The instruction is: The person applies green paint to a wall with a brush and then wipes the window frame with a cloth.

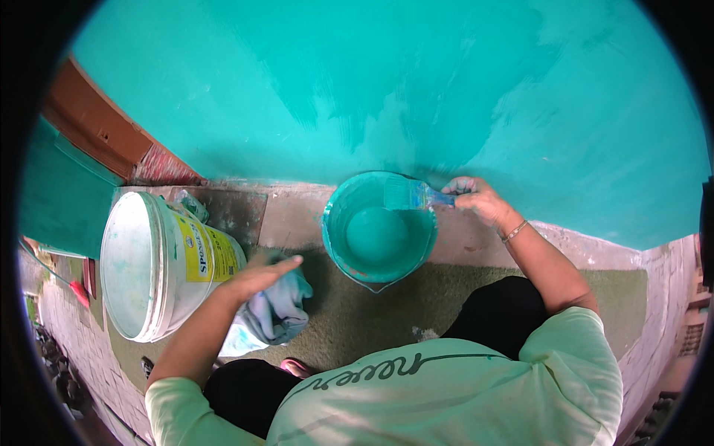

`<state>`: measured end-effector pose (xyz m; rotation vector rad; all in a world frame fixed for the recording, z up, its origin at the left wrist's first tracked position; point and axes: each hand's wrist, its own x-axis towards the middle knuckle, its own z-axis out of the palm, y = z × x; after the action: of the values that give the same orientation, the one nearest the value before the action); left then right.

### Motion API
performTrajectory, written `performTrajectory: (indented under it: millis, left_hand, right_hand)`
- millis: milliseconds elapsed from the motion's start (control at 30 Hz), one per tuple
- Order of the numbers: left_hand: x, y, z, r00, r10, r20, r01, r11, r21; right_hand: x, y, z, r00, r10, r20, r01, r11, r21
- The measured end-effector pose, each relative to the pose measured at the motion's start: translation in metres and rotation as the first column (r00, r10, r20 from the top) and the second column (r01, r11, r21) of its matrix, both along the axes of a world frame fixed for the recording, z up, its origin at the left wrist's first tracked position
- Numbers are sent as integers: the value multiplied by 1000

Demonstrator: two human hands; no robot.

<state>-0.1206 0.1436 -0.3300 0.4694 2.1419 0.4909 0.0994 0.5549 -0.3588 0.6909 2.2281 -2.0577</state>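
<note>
My right hand [483, 202] is closed around the handle of a wide paintbrush [407, 195]. The bristles, coated in turquoise paint, lie over the far right part of a round bucket [378, 273]. Inside the bucket is turquoise paint [375, 234], and its wire handle hangs at the near side. On the left, my left hand [266, 273] is stretched out above a crumpled, paint-stained cloth [271, 312]. The fingers look extended and slightly blurred; whether they touch the cloth is unclear.
A large white lidded tub [175, 260] with a yellow label lies tipped at the left. Ahead rises a turquoise wall [416, 89] with darker, wet-looking patches. A concrete ledge [297, 212] runs along its foot, and a greenish mat [357, 320] covers the ground by my knees.
</note>
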Motion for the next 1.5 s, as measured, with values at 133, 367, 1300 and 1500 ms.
performTrajectory:
  millis: [133, 367, 1300, 1500]
  left_hand:
    - [5, 42, -75, 957, -26, 290, -27, 984, 176]
    - [13, 62, -101, 696, 88, 713, -361, 901, 242]
    - [17, 27, -64, 857, -81, 508, -58, 966, 252]
    - [17, 26, -60, 885, -81, 459, -22, 977, 214]
  right_hand:
    - [5, -5, 8, 997, -46, 63, 43, 998, 48]
    - [14, -10, 11, 996, -88, 8, 85, 983, 163]
    - [-57, -46, -84, 997, 8, 73, -52, 780, 624]
    - [-54, -52, -73, 989, 15, 145, -112, 718, 687]
